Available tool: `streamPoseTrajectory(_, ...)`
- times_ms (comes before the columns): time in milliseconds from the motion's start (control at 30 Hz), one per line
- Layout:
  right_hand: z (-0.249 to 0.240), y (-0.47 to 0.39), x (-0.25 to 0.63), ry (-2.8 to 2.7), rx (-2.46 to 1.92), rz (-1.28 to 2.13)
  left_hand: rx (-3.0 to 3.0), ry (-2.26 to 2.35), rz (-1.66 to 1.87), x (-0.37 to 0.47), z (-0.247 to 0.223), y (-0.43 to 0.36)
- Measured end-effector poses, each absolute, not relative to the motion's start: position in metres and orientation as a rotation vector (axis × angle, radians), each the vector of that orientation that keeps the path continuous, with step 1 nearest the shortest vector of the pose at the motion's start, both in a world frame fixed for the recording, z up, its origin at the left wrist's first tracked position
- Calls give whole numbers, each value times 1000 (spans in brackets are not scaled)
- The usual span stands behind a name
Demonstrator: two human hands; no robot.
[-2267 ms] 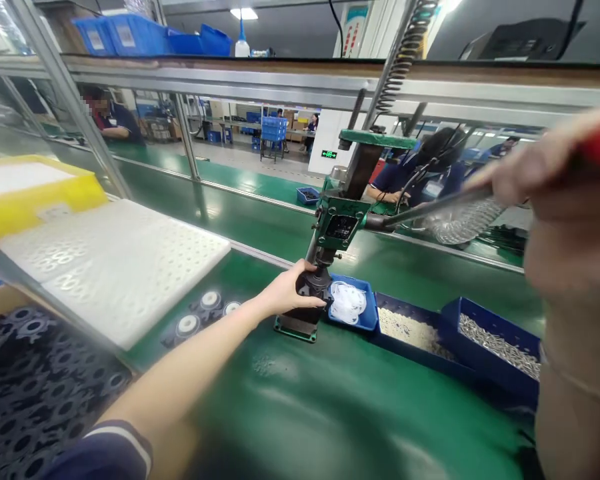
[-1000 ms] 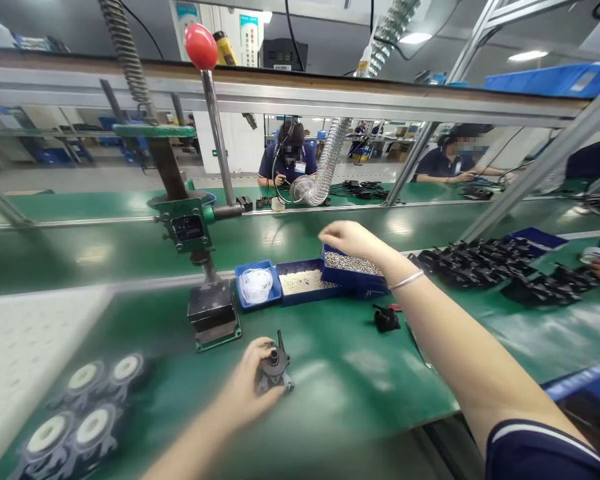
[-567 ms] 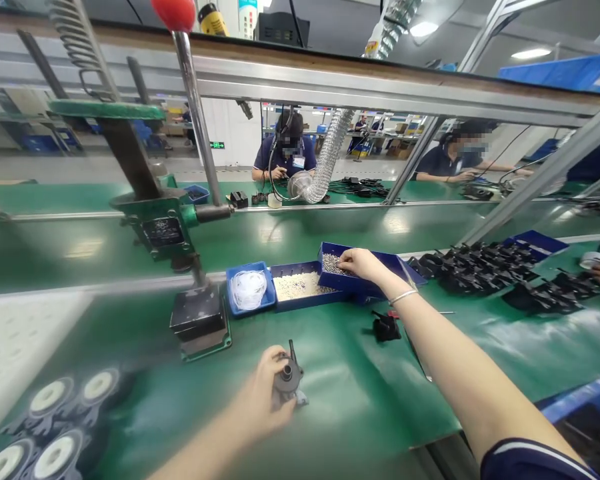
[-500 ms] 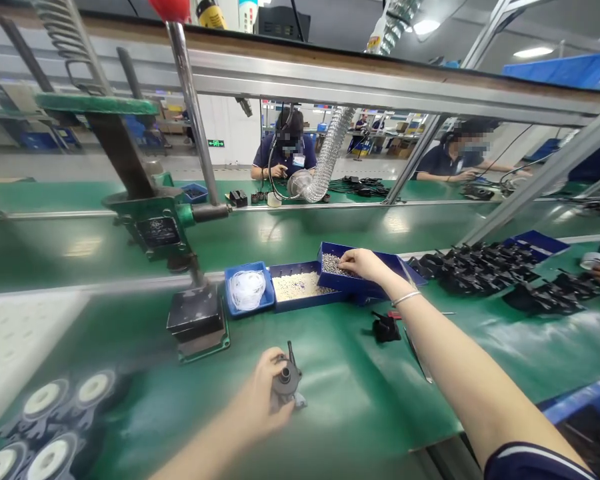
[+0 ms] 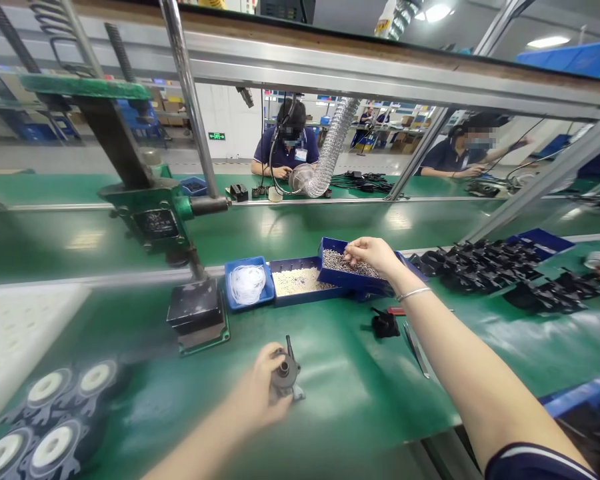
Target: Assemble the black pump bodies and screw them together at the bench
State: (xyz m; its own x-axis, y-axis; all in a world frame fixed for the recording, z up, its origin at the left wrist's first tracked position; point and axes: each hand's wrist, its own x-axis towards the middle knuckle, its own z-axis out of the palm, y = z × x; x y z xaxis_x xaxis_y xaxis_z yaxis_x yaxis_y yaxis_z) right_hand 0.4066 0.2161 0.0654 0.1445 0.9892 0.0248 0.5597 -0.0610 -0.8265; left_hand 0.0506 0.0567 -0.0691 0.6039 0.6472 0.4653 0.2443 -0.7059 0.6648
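My left hand (image 5: 265, 383) is closed around a dark grey round pump housing (image 5: 286, 371) with a central hole and a thin spout pointing up, just above the green mat. My right hand (image 5: 373, 255) is over a blue bin of small metal screws (image 5: 334, 260), thumb and fingertips pinched together at the heap. What lies between those fingertips is too small to make out. Left of it, a blue bin of small cream-coloured pieces (image 5: 295, 281) partly sits under the screw bin. A blue tray (image 5: 271, 291) beside that holds clear rings or tubing (image 5: 247, 285).
A green hand press (image 5: 155, 213) with a black base block (image 5: 195, 307) stands at left. Parts with white discs (image 5: 50, 387) lie at front left. Tweezers (image 5: 417, 350) and a small black part (image 5: 384, 325) lie near my right forearm. Black parts (image 5: 480, 270) fill the right; co-workers sit opposite.
My right hand has lifted slightly and shifted right within the screw bin, so more screws show. My left hand keeps the pump housing in nearly the same place. The view has tilted slightly.
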Motion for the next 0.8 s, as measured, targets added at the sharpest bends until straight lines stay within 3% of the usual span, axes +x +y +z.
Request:
streamPoseTrajectory(200,95,147,338,-1643,-1481,872,2211,868,1157,43,-45,61)
streamPoseTrajectory(433,70,83,254,-1546,-1145,1636,2342,763,1436,50,5,82)
streamPoseTrajectory(800,60,75,238,-1484,-1127,1754,2561,615,1412,32,12,87)
